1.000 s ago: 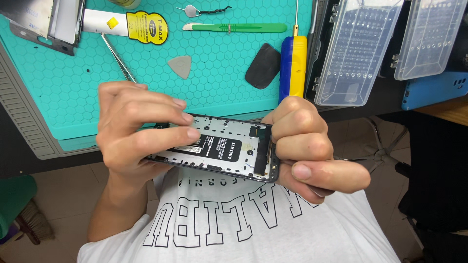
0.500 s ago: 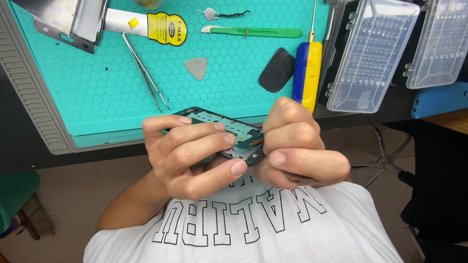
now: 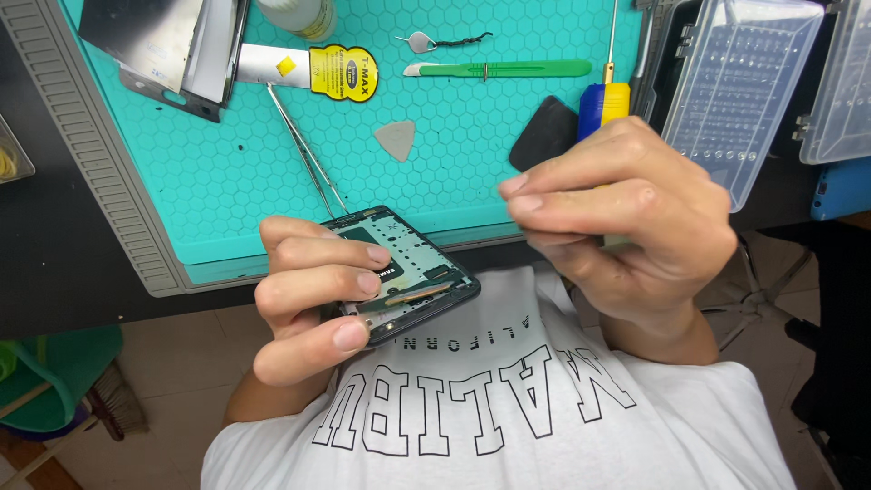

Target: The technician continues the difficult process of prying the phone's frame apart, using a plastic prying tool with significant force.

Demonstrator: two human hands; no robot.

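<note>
My left hand (image 3: 313,304) grips an opened black phone (image 3: 413,277) over my lap, just below the table edge. Its fingers lie across the phone's exposed inner frame and dark battery, and the phone is tilted with one corner toward the mat. My right hand (image 3: 626,213) hovers to the phone's right and does not touch it. Its thumb and fingertips are pinched together, with nothing visible between them.
On the teal work mat (image 3: 209,181) lie metal tweezers (image 3: 304,154), a grey triangular pick (image 3: 396,139), a green-handled blade tool (image 3: 508,69), a blue and yellow screwdriver (image 3: 606,95), a black pad (image 3: 543,133) and a glue tube (image 3: 308,69). Clear bit cases (image 3: 735,91) stand to the right.
My right hand has let go of the phone and lifted up and to the right. The left hand alone now holds the phone, which has turned at an angle.
</note>
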